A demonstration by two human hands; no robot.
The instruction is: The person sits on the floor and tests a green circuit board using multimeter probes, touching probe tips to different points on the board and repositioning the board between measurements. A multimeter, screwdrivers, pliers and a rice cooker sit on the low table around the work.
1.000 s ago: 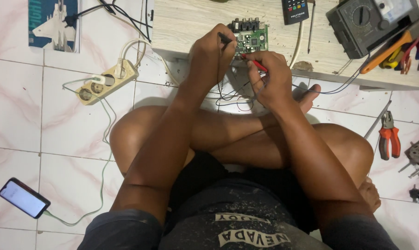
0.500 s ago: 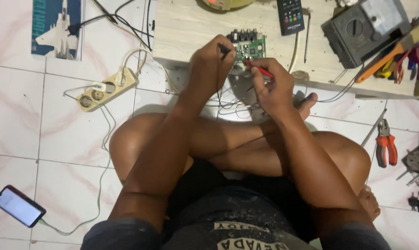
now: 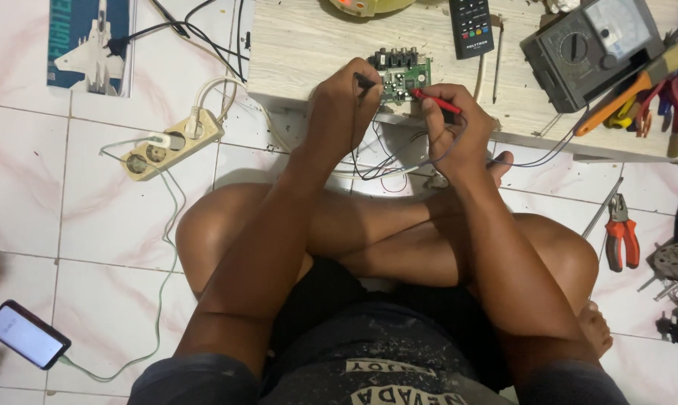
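Green fibreglass, studded with small dark components and a row of round black sockets along its far edge, makes up the circuit board [image 3: 400, 75] lying flat near the front edge of the pale, wood-grained counter [image 3: 301, 45]. The left hand [image 3: 340, 105] is clenched around a thin black probe [image 3: 366, 79], its tip at the board's left edge. The right hand [image 3: 451, 127] pinches a slim red probe [image 3: 433, 101], slanted so the point meets the board's lower right corner. Fine dark leads [image 3: 376, 161] droop in loops from both hands below the counter's edge.

Further back on the counter lie a black remote control [image 3: 471, 26] with rows of tiny buttons and a boxy grey analogue multimeter [image 3: 590, 45] with a round dial and a pale scale window. To the right sits a jumble of plastic-handled tools [image 3: 639, 97] in orange, yellow and red.

On the glossy, marbled white floor tiles [image 3: 24, 180] rest a cream power strip [image 3: 172, 144] with round sockets, a dark smartphone [image 3: 25, 334] with a lit screen on a greenish cable, and red-handled pliers [image 3: 621, 238] beside the person's crossed bare legs.
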